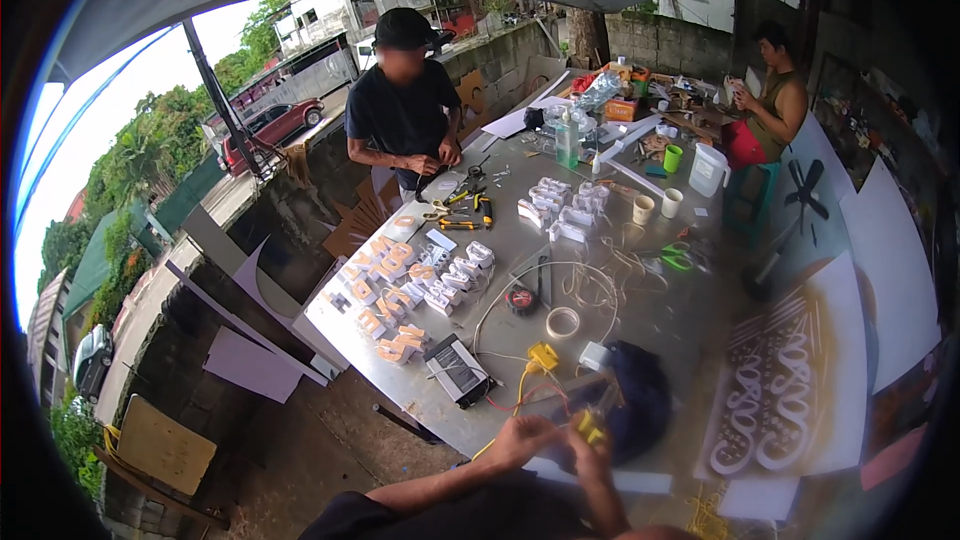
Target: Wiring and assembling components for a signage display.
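Both my hands are close together over the table's near edge. My left hand (526, 439) is closed in a pinch, and what lies between its fingertips is too small to make out. My right hand (594, 458) is closed around a small yellow object (588, 428) whose kind is blurred. Just beyond them, a yellow outlet block (541, 358) with a yellow cord rests beside a white adapter (595, 356). Thin red and pale wires run from near my hands toward a grey-black power supply box (458, 371). Right of these is a dark blue cloth-like bundle (642, 402).
A metal-topped table (640, 280) carries white-and-orange block letters (385, 285), a tape roll (563, 323), a tape measure (520, 300), pliers (460, 224) and green-handled scissors (677, 257). One person (405, 105) stands opposite; another (775, 105) sits far right. A lettered board (790, 380) is at right.
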